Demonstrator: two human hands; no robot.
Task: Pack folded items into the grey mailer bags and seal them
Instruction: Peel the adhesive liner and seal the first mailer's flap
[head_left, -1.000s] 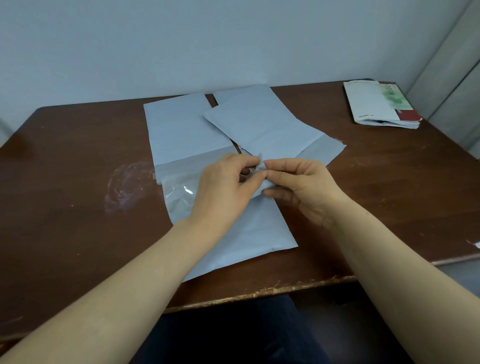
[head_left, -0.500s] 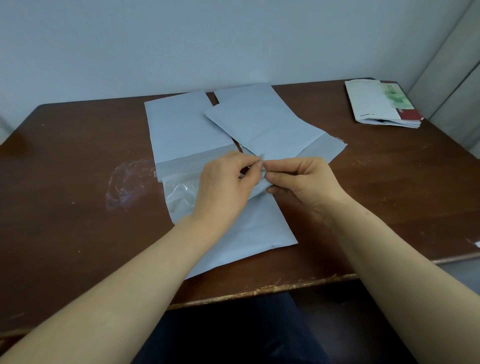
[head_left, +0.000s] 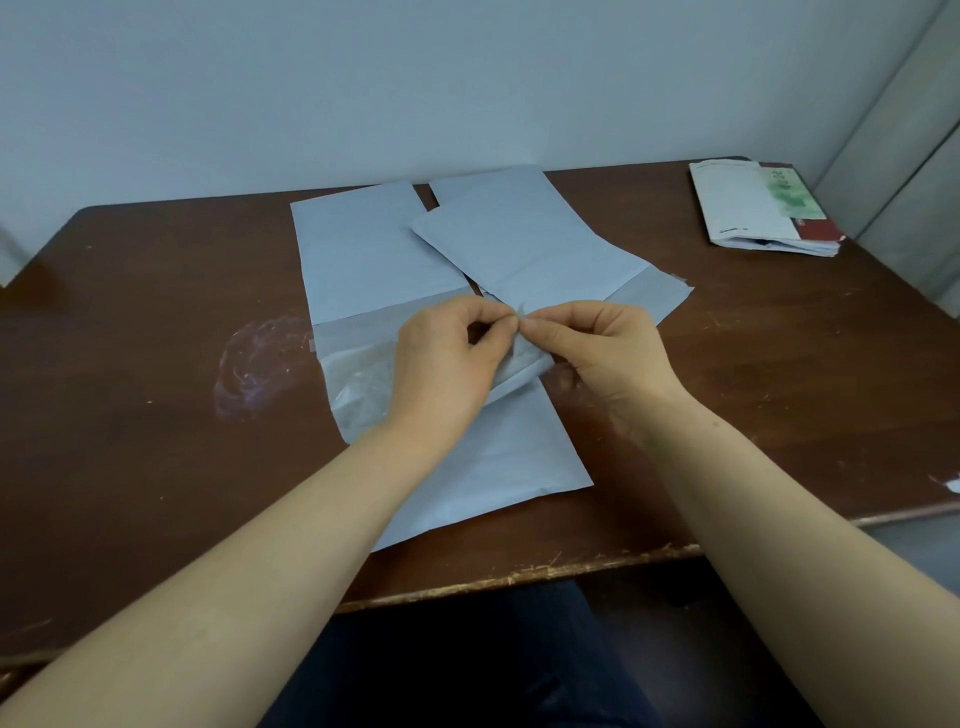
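A grey mailer bag (head_left: 498, 457) lies flat near the table's front edge, its flap end lifted under my hands. My left hand (head_left: 441, 369) and my right hand (head_left: 608, 353) meet above it, both pinching the corner of its flap strip (head_left: 524, 358) between thumb and fingertips. A shiny clear film (head_left: 358, 379) covers the bag's left part. Behind lie two more grey mailer bags, one on the left (head_left: 363, 254) and one angled on the right (head_left: 524, 244), overlapping a further bag at the back.
The brown wooden table (head_left: 130, 322) has a pale scuffed smear (head_left: 260, 358) left of the bags. A stack of booklets and papers (head_left: 758, 208) sits at the far right corner. The front table edge (head_left: 519, 577) is chipped. A wall stands behind.
Both hands lifted slightly and their fingertips drew closer on the flap corner; the strip's end now stands a little higher off the bag.
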